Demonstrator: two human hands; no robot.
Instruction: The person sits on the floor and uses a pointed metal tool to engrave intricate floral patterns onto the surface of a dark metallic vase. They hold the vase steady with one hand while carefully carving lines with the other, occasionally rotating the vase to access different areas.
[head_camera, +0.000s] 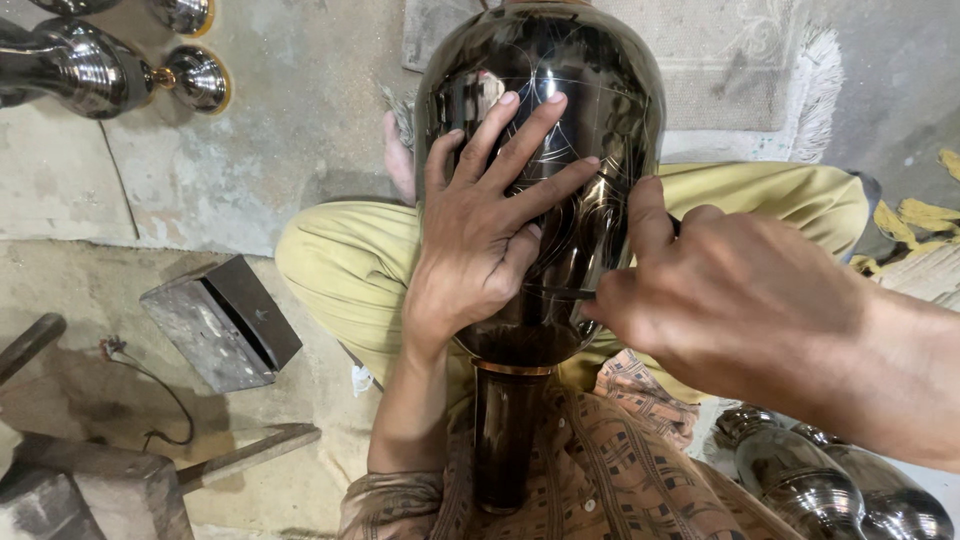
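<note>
— What is the big shiny thing in the middle?

— It is a dark metal vase (560, 60), round and fat like a balloon, with a thin neck that points down toward the person's tummy. It lies across the person's lap, on the yellow-green trousers (345, 265). It is so smooth that it works like a mirror, and fine curly lines are scratched into it.

— What do the hands do?

— The left hand (485, 225) lies flat on the round belly of the vase, with the fingers spread wide. It presses on the metal and does not grip anything. The right hand (730, 300) is curled up tight, thumb sticking up, and it pinches a thin dark tool (560, 293) whose tip touches the vase (most of the tool hides inside the fist).

— What else is there?

— A checked brown shirt (600, 470) with buttons. A rough grey concrete floor (270, 120). A grey metal block (222, 322) shaped like a wedge sits on the floor. More shiny vases (90, 65) lie at the top left, and some silvery ones (830, 485) at the bottom right. A pale rug (750, 60) with a fringe lies behind the vase.
</note>
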